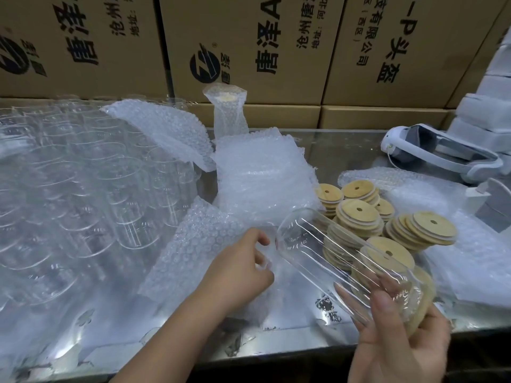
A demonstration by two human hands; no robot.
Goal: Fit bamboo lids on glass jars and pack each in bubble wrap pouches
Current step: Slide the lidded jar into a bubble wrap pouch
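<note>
My right hand (398, 335) grips a clear glass jar (318, 250) by its lidded end, the jar lying tilted with its base pointing up-left. A bamboo lid (424, 297) sits on the jar's mouth inside my palm. My left hand (240, 269) pinches the edge of a bubble wrap pouch (199, 244) lying on the steel table, just left of the jar's base. Stacks of bamboo lids (359, 214) with centre holes lie behind the jar. One packed jar in a pouch (228, 111) stands upright at the back.
Several empty glass jars (83, 175) crowd the table's left half. A pile of bubble wrap pouches (262, 172) sits mid-table, more at the right (470, 266). A white headset (439, 150) lies far right. Cardboard boxes (249, 37) wall the back. The table's front edge (249, 352) runs below my hands.
</note>
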